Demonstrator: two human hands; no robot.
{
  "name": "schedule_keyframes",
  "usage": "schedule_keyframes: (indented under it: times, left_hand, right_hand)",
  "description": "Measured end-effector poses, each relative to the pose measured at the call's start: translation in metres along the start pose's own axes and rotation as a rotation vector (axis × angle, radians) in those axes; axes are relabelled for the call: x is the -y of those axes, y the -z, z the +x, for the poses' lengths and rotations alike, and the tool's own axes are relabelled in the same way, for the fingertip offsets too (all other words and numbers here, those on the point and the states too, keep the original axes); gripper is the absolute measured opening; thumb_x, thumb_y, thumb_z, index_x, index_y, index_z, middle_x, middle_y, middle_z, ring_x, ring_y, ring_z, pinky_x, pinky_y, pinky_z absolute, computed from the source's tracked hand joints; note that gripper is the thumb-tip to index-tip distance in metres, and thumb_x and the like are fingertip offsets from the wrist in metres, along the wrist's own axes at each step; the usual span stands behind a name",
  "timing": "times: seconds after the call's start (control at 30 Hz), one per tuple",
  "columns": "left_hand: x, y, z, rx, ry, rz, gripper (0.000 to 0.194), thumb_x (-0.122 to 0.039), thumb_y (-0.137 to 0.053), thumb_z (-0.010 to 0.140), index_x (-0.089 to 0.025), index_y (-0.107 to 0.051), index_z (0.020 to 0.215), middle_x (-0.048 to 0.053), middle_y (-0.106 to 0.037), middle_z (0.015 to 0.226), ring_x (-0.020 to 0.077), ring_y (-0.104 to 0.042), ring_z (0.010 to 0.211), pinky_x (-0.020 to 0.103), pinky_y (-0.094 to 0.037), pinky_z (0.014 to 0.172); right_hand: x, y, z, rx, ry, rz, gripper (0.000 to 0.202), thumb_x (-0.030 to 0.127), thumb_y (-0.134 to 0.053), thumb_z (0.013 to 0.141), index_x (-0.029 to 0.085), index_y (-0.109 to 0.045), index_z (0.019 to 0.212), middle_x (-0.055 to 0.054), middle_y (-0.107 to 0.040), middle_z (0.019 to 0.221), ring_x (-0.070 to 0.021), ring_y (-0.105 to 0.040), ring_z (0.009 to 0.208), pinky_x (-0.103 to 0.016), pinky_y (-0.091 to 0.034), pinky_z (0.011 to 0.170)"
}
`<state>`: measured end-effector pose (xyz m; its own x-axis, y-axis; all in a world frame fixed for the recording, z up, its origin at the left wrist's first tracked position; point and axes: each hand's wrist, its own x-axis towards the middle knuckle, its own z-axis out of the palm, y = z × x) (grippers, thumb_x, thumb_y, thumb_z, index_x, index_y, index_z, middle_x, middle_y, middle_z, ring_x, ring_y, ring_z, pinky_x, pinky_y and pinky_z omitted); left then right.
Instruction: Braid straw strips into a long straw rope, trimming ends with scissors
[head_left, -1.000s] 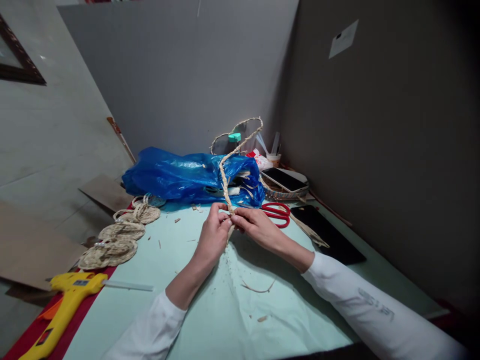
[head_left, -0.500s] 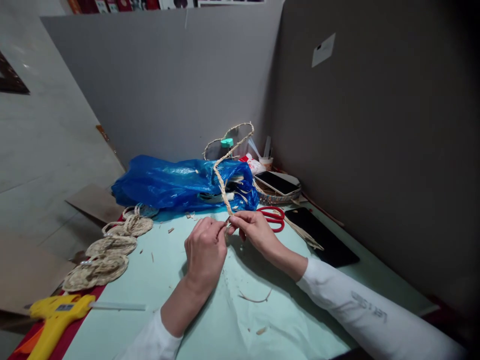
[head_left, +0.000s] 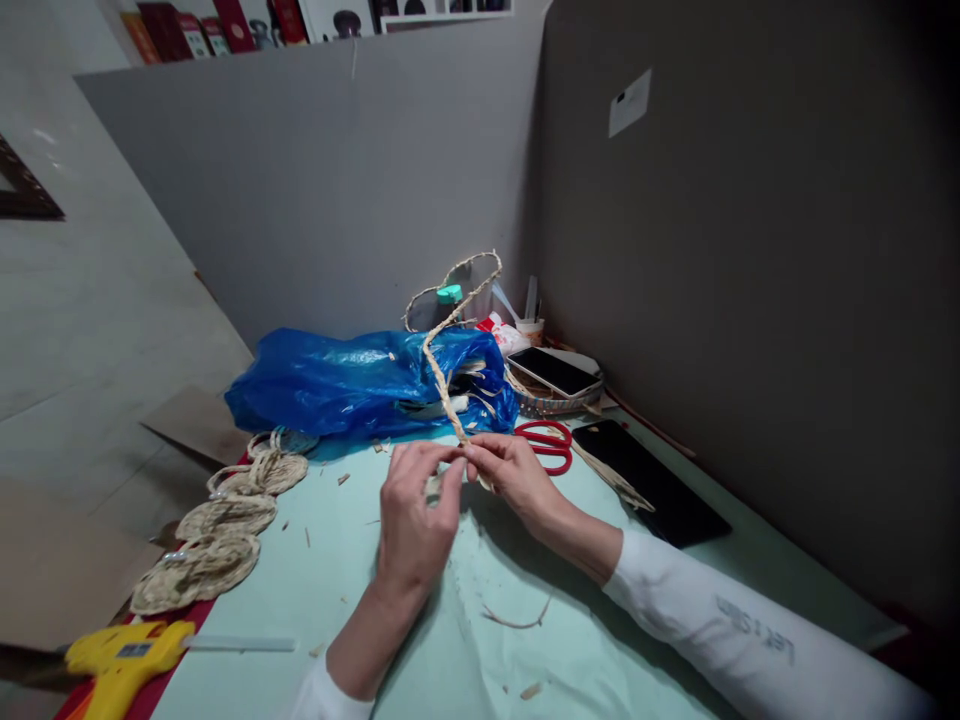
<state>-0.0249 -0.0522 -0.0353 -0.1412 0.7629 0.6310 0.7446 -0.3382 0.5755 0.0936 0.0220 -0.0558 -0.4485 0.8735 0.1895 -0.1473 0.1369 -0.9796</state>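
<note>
A long braided straw cord (head_left: 442,390) rises from my fingertips, bends over the blue bag and loops at the back. My right hand (head_left: 517,478) pinches the near end of the braid between thumb and fingers. Close against it, my left hand (head_left: 416,510) has its fingertips at the same end, thumb a little apart from the index finger, with pale strands partly showing between the hands. The exact grip of the left fingers on the strands is partly hidden. Just beyond my right hand lie red-handled scissors (head_left: 551,447).
A blue plastic bag (head_left: 337,380) with straw lies behind the hands. Woven straw sandals (head_left: 199,575) line the left edge, near a yellow glue gun (head_left: 127,660). At right are a black flat device (head_left: 652,480), straw strands (head_left: 611,475) and a phone (head_left: 553,371) on a basket. Grey panels (head_left: 315,200) stand behind.
My left hand has shifted slightly right, its thumb and fingers opening from a tighter pinch. Pale strands now show below the fingers. The whole view has tilted up a little.
</note>
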Motion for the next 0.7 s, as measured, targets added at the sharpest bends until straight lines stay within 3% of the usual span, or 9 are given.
schedule_keyframes:
  times: [0.03,0.1,0.2,0.27,0.43,0.6,0.7]
  left_hand:
    - [0.002,0.002,0.002,-0.004,0.098,-0.048,0.014,-0.025,-0.053,0.089,-0.019,-0.066,0.086,0.006,-0.066,0.09,0.0201,-0.057,0.089,0.032,-0.043,0.081]
    - [0.009,0.003,0.006,0.096,0.265,-0.209,0.016,-0.029,-0.051,0.089,-0.019,-0.064,0.093,0.004,-0.065,0.087,0.0184,-0.059,0.084,0.03,-0.044,0.077]
    - [0.023,0.0,0.01,0.351,0.399,-0.511,0.026,-0.034,-0.051,0.087,-0.018,-0.058,0.107,-0.002,-0.058,0.068,0.0129,-0.052,0.061,0.024,-0.041,0.06]
    - [0.03,-0.001,0.013,0.416,0.452,-0.606,0.028,-0.037,-0.054,0.083,-0.016,-0.059,0.101,-0.004,-0.053,0.062,0.01,-0.044,0.052,0.021,-0.033,0.051]
    - [0.037,0.003,0.018,0.374,0.453,-0.483,0.021,-0.033,-0.057,0.075,-0.015,-0.056,0.064,-0.001,-0.053,0.056,0.0109,-0.045,0.054,0.024,-0.034,0.056]
    - [0.038,0.002,0.016,0.288,0.455,-0.226,0.019,-0.032,-0.055,0.074,-0.016,-0.059,0.066,-0.002,-0.053,0.056,0.0136,-0.046,0.055,0.026,-0.032,0.056]
    - [0.037,0.002,0.015,0.26,0.419,-0.115,0.017,-0.031,-0.054,0.074,-0.017,-0.058,0.065,-0.001,-0.055,0.058,0.0145,-0.047,0.058,0.026,-0.033,0.058]
  right_hand:
    - [0.0,-0.001,-0.001,0.03,-0.013,0.001,0.032,0.04,-0.059,0.081,0.015,-0.056,0.062,0.004,-0.044,0.053,-0.0072,-0.032,0.048,-0.021,-0.023,0.046]
    - [0.0,-0.004,-0.004,0.097,-0.038,0.046,0.03,0.041,-0.057,0.083,0.015,-0.055,0.068,0.004,-0.046,0.056,-0.0074,-0.036,0.048,-0.021,-0.025,0.046]
    - [0.001,-0.007,-0.007,0.155,-0.089,0.135,0.024,0.042,-0.057,0.084,0.018,-0.052,0.086,0.003,-0.053,0.064,-0.0086,-0.043,0.052,-0.02,-0.031,0.048]
    - [0.002,-0.006,-0.008,0.176,-0.125,0.154,0.023,0.038,-0.057,0.083,0.02,-0.048,0.093,0.004,-0.055,0.066,-0.0088,-0.043,0.052,-0.019,-0.032,0.049]
    - [0.003,0.005,-0.002,0.328,-0.106,-0.019,0.026,0.028,-0.053,0.083,0.021,-0.041,0.105,0.002,-0.061,0.073,-0.0099,-0.042,0.052,-0.021,-0.03,0.048]
    - [0.006,0.014,-0.001,0.213,0.185,-0.71,0.012,0.027,-0.05,0.089,0.018,-0.055,0.085,0.0,-0.058,0.064,-0.0125,-0.047,0.059,-0.024,-0.03,0.057]
    - [0.006,0.012,-0.002,0.166,0.232,-0.853,0.017,0.023,-0.049,0.09,0.017,-0.058,0.076,-0.002,-0.062,0.07,-0.0121,-0.049,0.06,-0.025,-0.03,0.058]
